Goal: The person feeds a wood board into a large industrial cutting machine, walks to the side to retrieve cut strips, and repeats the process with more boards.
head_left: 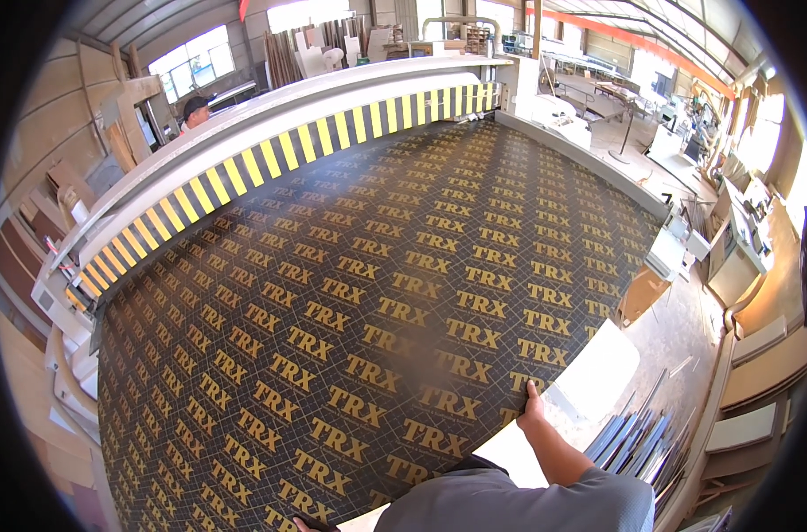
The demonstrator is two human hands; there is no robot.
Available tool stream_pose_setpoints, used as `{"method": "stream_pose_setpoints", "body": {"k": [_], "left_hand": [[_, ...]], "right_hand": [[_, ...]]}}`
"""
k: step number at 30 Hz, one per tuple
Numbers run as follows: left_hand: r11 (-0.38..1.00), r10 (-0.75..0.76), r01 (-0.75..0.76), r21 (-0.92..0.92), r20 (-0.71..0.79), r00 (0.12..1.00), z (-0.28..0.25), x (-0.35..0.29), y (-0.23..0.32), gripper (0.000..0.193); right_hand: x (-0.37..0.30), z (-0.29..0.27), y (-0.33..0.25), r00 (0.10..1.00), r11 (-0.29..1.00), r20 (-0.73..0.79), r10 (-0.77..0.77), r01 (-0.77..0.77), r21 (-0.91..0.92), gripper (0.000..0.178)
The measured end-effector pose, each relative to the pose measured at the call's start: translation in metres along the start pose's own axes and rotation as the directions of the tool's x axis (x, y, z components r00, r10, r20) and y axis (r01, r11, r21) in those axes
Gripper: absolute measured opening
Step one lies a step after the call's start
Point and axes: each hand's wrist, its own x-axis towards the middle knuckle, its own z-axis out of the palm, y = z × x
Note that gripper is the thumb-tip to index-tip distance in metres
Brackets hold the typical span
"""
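Observation:
A large, flat black sheet [332, 293] with repeated gold print and thin white lines spreads before me, its far side running under a machine beam. My right hand [533, 406] is closed on the near right edge of this sheet, thumb on top; the other fingers are hidden beneath it. At the bottom border only a sliver of my left hand [302, 525] shows, beside the sheet's near edge and next to something dark. Its fingers are mostly out of the picture.
The long white beam [270, 111] carries a yellow-and-black striped guard [279, 146]. Behind it stands a person in a dark cap [195, 111]. A white panel [598, 368] lies near my right hand, above a bundle of metal strips [638, 439]. Boards [758, 377] line the right wall.

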Motion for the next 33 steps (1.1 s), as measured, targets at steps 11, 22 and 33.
{"method": "stream_pose_setpoints", "body": {"k": [11,22,33], "left_hand": [[0.174,-0.798,0.648,-0.742,0.279,0.534,0.013,0.039,0.106,0.048],[0.235,-0.825,0.665,-0.709,0.217,0.523,0.022,0.038,0.128,0.057],[0.236,-0.836,0.678,-0.697,0.210,0.507,0.017,0.036,0.107,0.058]], "right_hand": [[-0.018,0.015,-0.010,0.996,0.995,-0.040,0.084,-0.086,-0.057,0.056],[0.001,0.004,-0.003,0.998,0.996,-0.043,0.056,-0.059,-0.065,0.059],[0.003,0.001,-0.001,0.998,0.996,-0.037,0.049,-0.052,-0.074,0.056]]}}
